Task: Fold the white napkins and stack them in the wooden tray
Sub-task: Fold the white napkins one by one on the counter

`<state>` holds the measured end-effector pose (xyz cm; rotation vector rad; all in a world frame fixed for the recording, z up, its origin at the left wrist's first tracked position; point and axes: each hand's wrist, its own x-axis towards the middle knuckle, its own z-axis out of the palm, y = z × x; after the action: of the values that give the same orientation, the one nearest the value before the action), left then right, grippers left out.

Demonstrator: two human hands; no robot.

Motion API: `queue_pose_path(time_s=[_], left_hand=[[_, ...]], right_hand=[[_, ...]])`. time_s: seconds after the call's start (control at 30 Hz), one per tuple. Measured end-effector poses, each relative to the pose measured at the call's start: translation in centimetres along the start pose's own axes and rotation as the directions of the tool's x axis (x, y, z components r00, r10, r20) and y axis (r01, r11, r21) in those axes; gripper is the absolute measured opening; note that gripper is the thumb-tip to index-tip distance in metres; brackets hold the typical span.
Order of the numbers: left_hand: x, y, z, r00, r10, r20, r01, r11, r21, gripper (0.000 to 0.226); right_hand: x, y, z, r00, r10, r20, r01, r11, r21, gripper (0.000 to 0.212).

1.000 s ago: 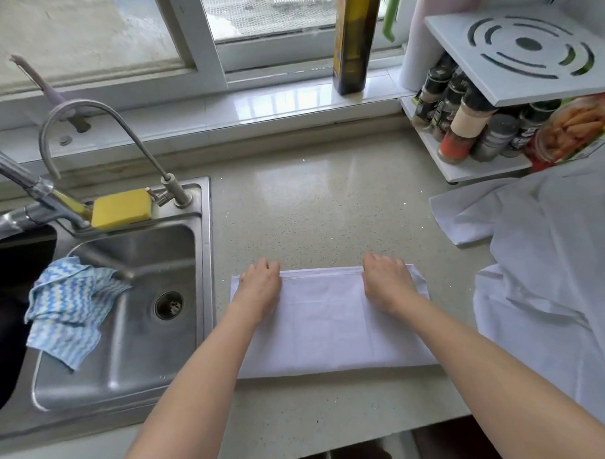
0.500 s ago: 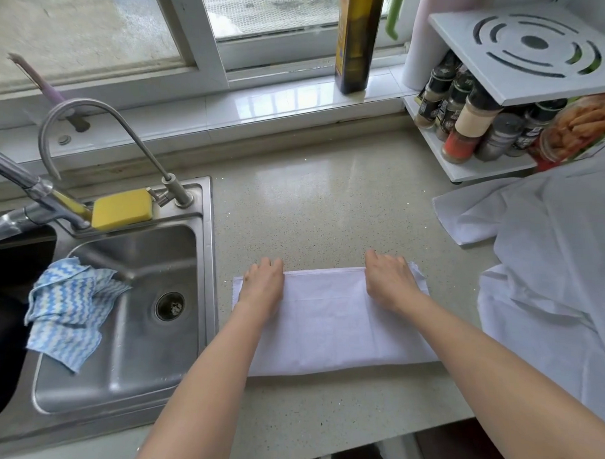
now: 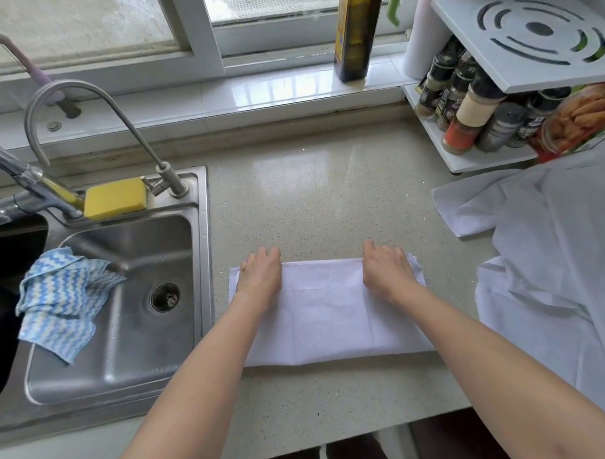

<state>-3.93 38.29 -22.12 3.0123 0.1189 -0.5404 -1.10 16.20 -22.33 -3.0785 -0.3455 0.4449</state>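
A white napkin (image 3: 326, 317) lies folded into a wide rectangle on the speckled counter (image 3: 314, 208) in front of me. My left hand (image 3: 260, 277) sits on its far left corner and my right hand (image 3: 386, 272) on its far right corner. The fingers of both are bent down over the far edge and pinch the cloth there; the fingertips are hidden. A loose heap of more white napkins (image 3: 552, 255) lies on the counter to the right. No wooden tray is in view.
To the left is a steel sink (image 3: 125, 304) with a blue-and-white cloth (image 3: 60, 299) over its rim, a yellow sponge (image 3: 114, 196) and two taps. A white spice rack (image 3: 495, 95) stands at the back right. An oil bottle (image 3: 354, 31) is on the window sill.
Both hands stay on the napkin's far edge; they have shifted only slightly. The napkin remains folded in place.
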Motion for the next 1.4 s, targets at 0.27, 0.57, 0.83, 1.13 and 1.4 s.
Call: queue_pose_path(time_s=[0.27, 0.57, 0.83, 1.13, 1.4], left_hand=[[-4.7, 3.6, 0.6, 0.958, 0.221, -0.180, -0.241, 0.965, -0.098, 0.053], [-5.7, 3.6, 1.4, 0.924, 0.338, 0.182, -0.351, 0.935, 0.048, 0.123], [-6.0, 3.9, 1.2, 0.919, 0.340, 0.201, -0.362, 0.929, 0.081, 0.132], [-6.3, 3.8, 0.9, 0.912, 0.343, 0.224, -0.372, 0.923, 0.103, 0.145], [-6.0, 3.0, 1.4, 0.911, 0.366, 0.191, -0.383, 0.922, 0.058, 0.136]], right_hand=[[0.1, -0.3, 0.2, 1.000, 0.011, 0.011, -0.010, 1.000, -0.029, 0.029], [-0.2, -0.6, -0.3, 1.000, 0.027, -0.005, -0.027, 0.999, -0.034, 0.026], [-9.3, -5.2, 4.1, 0.992, -0.073, -0.101, 0.091, 0.978, 0.188, 0.055], [-13.5, 2.1, 6.2, 0.989, 0.148, 0.006, -0.148, 0.983, 0.108, 0.060], [-11.1, -2.6, 5.0, 0.995, 0.047, -0.083, -0.028, 0.976, 0.216, 0.060]])
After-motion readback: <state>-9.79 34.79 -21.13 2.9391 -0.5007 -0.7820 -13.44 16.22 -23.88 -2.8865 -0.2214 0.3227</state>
